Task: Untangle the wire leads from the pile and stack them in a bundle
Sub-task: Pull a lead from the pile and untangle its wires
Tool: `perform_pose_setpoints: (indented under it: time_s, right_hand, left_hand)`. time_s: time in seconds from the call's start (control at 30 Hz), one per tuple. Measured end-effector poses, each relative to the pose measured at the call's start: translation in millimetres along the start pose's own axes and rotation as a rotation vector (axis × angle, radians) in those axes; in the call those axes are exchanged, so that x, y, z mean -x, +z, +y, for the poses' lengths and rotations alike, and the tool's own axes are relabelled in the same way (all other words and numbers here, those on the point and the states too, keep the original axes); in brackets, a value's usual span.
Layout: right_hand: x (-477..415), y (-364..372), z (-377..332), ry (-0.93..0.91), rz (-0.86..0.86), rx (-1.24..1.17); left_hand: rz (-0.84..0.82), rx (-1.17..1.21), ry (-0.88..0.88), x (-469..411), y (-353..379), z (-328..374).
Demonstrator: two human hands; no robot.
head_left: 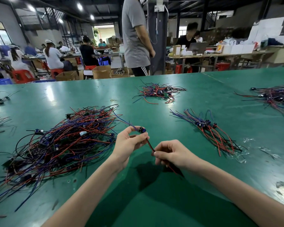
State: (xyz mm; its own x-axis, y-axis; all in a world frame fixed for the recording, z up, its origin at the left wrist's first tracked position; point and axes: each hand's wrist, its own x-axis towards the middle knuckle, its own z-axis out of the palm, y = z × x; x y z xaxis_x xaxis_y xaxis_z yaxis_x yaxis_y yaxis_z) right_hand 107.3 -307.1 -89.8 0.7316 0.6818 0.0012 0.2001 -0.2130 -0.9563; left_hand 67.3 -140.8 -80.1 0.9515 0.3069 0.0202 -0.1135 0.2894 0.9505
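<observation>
We see one wire lead [149, 143] held in the air just above the green table [154, 202], stretched between two bare hands. The left hand [128, 143] pinches the lead's small dark component between curled fingertips and thumb. The right hand [169, 154] has its fingers curled round the red and black wires lower down, and the loose ends stick out below the palm. A blue wire runs from the component back to the big tangled pile [61, 145] of red, blue and black leads, which lies on the table to the left of the hands. To the right, well apart from the pile, a tidy bundle [210, 130] of leads lies with its components lined up together. Farther back lie a smaller tangle [157, 92] and another heap [275, 97] at the right edge. Beyond the table stands a person in a grey shirt [134, 38].
</observation>
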Motion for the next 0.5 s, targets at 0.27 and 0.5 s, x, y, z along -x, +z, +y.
perform_pose_setpoints:
  time_s: [0.27, 0.5]
  right_hand:
    - [-2.1, -9.2, 5.6, 0.092, 0.054, 0.019]
    - [-3.1, -6.3, 4.9, 0.063, -0.003, -0.079]
  left_hand:
    - [-0.044, 0.029, -0.044, -0.9, -0.4, 2.7]
    - [0.013, 0.042, -0.032, -8.8, -11.6, 10.6]
